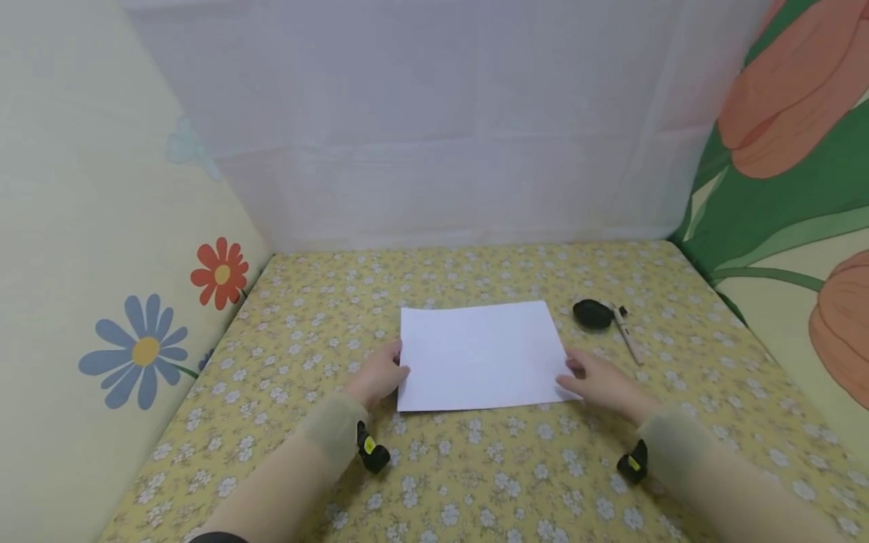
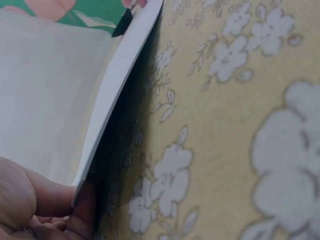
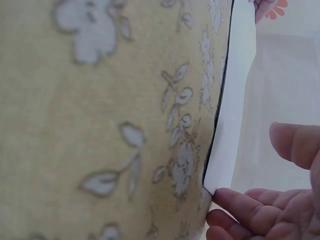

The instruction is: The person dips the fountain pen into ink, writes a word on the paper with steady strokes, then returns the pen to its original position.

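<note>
Smooth, white, rectangular paper [image 1: 483, 357] sits mid-frame, its left end slightly raised; the left hand [image 1: 376, 375] pinches it, the right hand [image 1: 603, 383] touches its edge with fingertips, thumb spread apart.

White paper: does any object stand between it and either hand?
Nothing visible does. The left hand pinches the white paper by its left edge; the right hand touches its right edge. The black object lies aside, not between.

The left forearm [image 1: 292, 475] and right forearm [image 1: 720, 471] angle inward from the near side. The bare left hand [image 1: 376, 374] pinches; the bare right hand [image 1: 603, 383] spreads its thumb [image 3: 299, 145] away from bent fingers [image 3: 250, 210].
</note>
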{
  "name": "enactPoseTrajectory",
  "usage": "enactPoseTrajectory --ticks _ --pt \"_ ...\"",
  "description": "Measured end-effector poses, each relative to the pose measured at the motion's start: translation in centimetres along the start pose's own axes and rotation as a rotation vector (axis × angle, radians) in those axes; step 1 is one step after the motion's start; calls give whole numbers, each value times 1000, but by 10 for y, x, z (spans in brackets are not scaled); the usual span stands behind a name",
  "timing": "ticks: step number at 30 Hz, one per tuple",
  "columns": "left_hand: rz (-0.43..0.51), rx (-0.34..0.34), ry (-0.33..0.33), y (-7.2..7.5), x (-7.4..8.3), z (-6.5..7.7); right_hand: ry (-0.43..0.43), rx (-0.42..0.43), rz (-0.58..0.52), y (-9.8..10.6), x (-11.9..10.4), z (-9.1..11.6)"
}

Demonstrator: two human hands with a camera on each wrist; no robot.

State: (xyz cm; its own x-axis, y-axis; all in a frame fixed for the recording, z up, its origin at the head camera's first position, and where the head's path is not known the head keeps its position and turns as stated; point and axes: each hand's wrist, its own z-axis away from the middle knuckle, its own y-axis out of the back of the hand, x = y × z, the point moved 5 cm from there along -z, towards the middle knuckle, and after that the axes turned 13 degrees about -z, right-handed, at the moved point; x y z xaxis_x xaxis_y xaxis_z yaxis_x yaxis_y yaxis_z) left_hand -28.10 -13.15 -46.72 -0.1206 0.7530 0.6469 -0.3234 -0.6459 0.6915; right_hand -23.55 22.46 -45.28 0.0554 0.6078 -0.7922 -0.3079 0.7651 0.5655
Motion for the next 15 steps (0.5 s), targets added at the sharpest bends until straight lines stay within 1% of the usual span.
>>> enactPoseTrajectory --ticks 6,11,15 --pt "-53 -17 5 -1 1 6 1 8 23 -1 3 10" --pt "-68 -9 -36 -1 1 12 10 -2 24 -3 0 20" --pt "-77 4 -46 -1 1 17 8 -11 25 -5 -1 25"
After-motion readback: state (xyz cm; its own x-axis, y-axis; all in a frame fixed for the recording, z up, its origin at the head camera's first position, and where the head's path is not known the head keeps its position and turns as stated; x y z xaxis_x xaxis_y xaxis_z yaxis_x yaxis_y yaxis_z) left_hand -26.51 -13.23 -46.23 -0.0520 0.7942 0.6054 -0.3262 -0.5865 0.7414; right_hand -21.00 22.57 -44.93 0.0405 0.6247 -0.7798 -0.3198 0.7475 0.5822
